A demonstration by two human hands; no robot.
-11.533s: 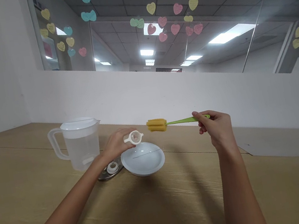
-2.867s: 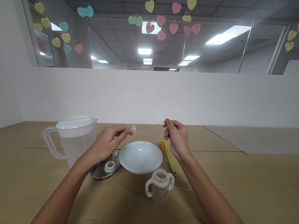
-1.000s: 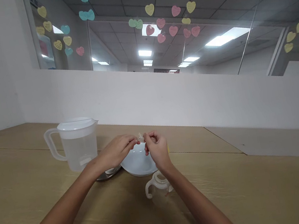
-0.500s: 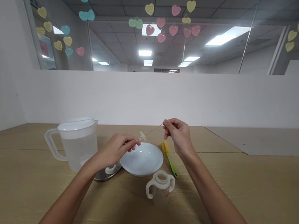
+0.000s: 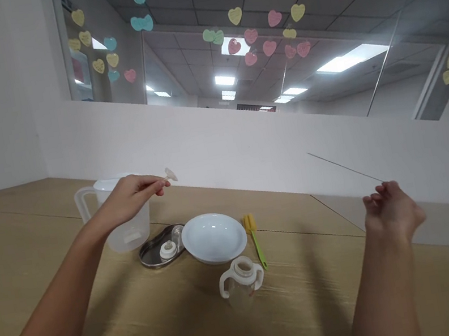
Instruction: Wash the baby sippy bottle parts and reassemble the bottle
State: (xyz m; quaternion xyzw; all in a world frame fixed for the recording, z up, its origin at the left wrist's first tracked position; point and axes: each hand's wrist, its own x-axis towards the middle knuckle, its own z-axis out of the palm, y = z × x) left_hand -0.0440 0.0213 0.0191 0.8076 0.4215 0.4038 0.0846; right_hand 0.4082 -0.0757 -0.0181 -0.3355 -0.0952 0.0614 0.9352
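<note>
My left hand (image 5: 138, 195) is raised in front of the jug, pinching a small translucent silicone nipple (image 5: 170, 174) whose flared end points up and right. Far to the right, my right hand (image 5: 393, 211) has its fingers closed on one end of a thin straight wire-like stick (image 5: 342, 167). That stick slopes up to the left, apart from the nipple. Between and below my hands stand a white bowl (image 5: 214, 238) and a clear baby bottle (image 5: 241, 294) with two white handles and an uncapped top.
A lidded translucent jug (image 5: 130, 236) stands behind my left hand. The metal kidney tray (image 5: 150, 255) holds a white bottle ring (image 5: 168, 249) and a clear cap (image 5: 177, 235). Right of the bowl lies a yellow sponge brush (image 5: 254, 237) with a green handle. A wall (image 5: 222, 151) bounds the table behind.
My hands have moved apart: the left up and leftward with the nipple, the right far to the right and lower with the stick. The stick has come away from the nipple.
</note>
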